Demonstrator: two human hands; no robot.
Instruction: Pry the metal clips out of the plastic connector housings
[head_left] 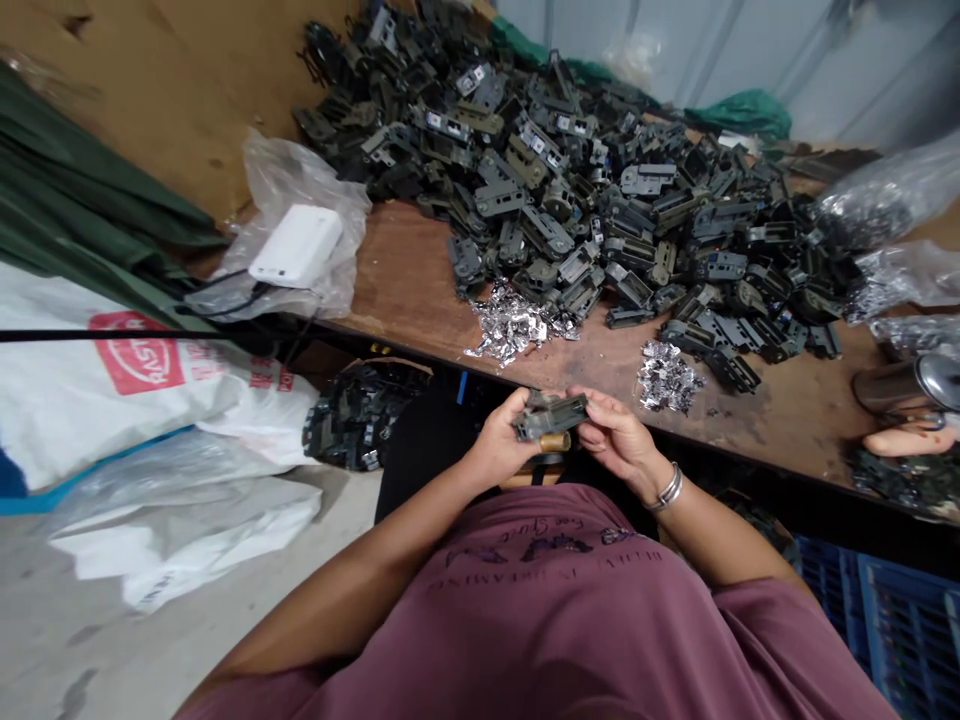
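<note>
Over my lap, just off the table's front edge, a dark grey slotted part (553, 416) is held in both hands. My left hand (504, 438) is closed around its left end. At the right end, the fingers of my right hand (619, 440) pinch it. A short brass-coloured cylinder (555, 441) shows just under the part; whether it is joined to it I cannot tell. Closest on the table are two small heaps of shiny metal pieces, a left heap (508, 325) and a right heap (670, 378).
A big pile of similar dark parts (517, 180) covers the back of the wooden table (405, 270). On the left lies a white box (296, 246) with cables, on clear plastic. A metal can (900, 388) and another person's hand (907, 440) are far right. Blue crates (900, 610) stand below.
</note>
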